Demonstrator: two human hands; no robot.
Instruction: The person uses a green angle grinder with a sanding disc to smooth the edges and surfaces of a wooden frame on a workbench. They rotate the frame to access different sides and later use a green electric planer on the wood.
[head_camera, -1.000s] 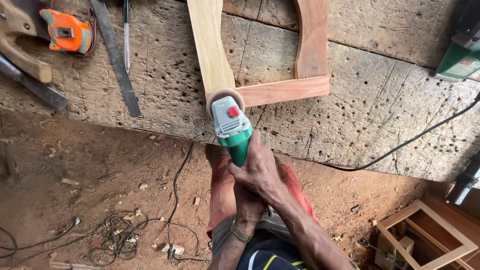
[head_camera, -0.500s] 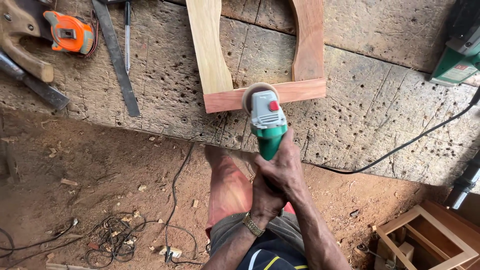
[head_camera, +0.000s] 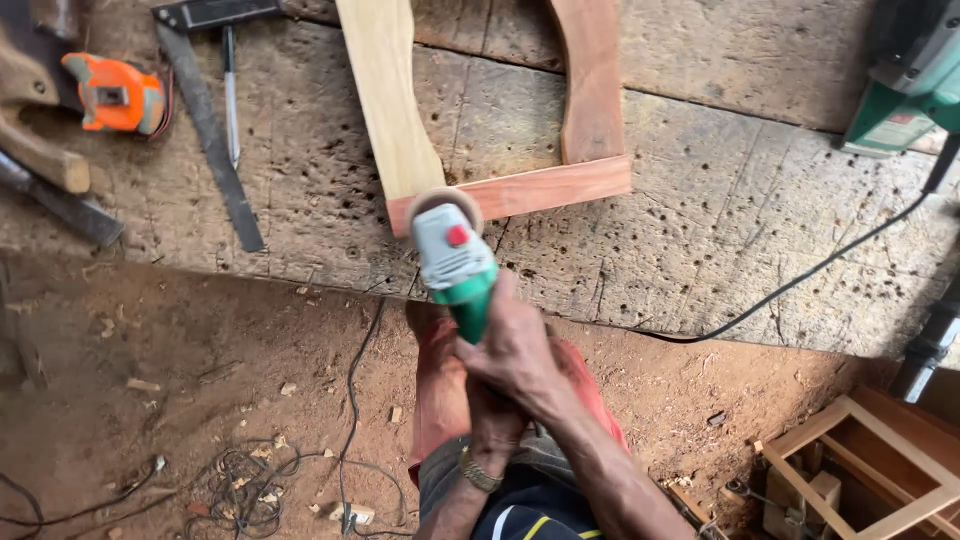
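Head view: green-bodied grinder (head_camera: 455, 262), round disc against smooth reddish wooden frame (head_camera: 520, 189).

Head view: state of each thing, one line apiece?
Angle grinder: gripped, disc on the frame's near-left corner.
Right hand: closed around the grinder's green body.
Left hand: closed just behind the right hand.
Wooden frame: flat on the workbench.
Tape measure: lying on the bench, untouched.
Square: lying flat.
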